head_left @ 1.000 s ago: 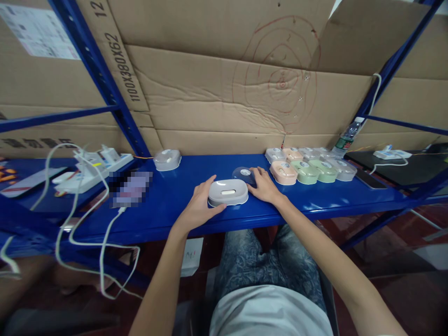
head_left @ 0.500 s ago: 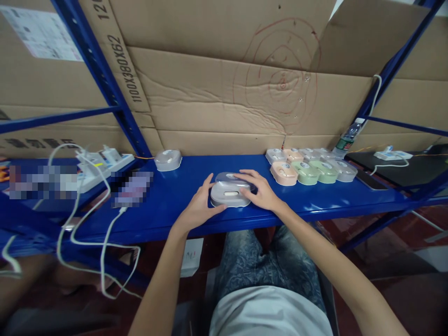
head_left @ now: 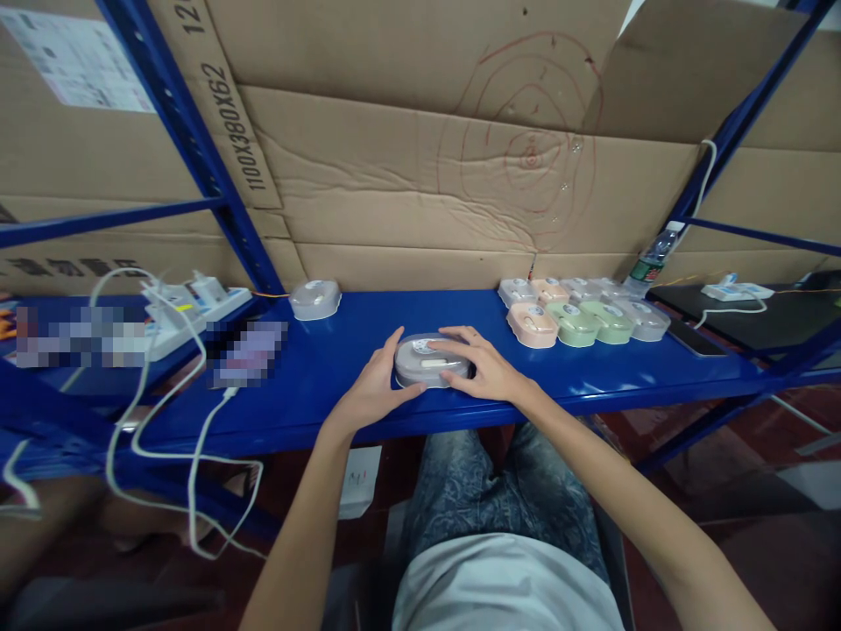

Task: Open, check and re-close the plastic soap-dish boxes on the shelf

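Fingers, left: left hand clasps the left end of the case.
Fingers, right: right hand spread over its top, gripping the right end.
Case: flat on shelf, between both hands.
Long axis: left-right.
Nearer hand: neither, both touch.

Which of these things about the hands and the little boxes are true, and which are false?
1. Both the left hand and the right hand touch the grey box with the clear lid. True.
2. That box stands on a red shelf. False: it stands on the blue shelf.
3. The coloured boxes sit in a group to the right of the right hand. True.
4. The water bottle lies between the two hands. False: it stands far to the right, behind the coloured boxes.
5. No hand touches the second grey box at the back left. True.
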`<state>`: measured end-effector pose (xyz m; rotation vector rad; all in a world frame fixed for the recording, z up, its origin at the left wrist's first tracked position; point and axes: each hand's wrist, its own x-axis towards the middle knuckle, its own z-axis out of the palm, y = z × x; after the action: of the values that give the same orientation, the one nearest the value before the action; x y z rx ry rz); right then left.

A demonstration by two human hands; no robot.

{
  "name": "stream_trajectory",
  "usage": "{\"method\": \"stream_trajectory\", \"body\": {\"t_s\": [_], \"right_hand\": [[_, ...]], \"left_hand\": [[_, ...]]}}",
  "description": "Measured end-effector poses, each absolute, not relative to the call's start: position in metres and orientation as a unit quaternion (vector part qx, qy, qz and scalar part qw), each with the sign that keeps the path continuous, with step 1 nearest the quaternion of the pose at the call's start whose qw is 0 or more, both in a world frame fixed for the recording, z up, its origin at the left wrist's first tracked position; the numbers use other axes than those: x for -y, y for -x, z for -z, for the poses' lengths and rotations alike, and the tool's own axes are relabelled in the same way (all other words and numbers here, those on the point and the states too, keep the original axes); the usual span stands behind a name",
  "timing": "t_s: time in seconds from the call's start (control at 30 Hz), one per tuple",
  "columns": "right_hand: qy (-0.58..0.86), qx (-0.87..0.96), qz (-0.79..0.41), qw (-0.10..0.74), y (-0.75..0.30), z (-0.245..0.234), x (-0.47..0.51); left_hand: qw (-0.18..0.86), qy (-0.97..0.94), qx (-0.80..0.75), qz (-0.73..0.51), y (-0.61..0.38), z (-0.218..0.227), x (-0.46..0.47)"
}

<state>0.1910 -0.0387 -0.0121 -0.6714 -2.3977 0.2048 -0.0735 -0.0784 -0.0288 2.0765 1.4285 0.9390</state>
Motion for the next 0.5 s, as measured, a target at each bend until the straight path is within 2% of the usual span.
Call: {"method": "stream_trajectory", "body": {"t_s": [0.5], "right_hand": [[0.263,0.926,-0.052,0.265,-0.199,0.015,0.053]], "left_hand": [[0.199,-0.779,-0.511,-0.305,0.073,0.029,0.079]]}}
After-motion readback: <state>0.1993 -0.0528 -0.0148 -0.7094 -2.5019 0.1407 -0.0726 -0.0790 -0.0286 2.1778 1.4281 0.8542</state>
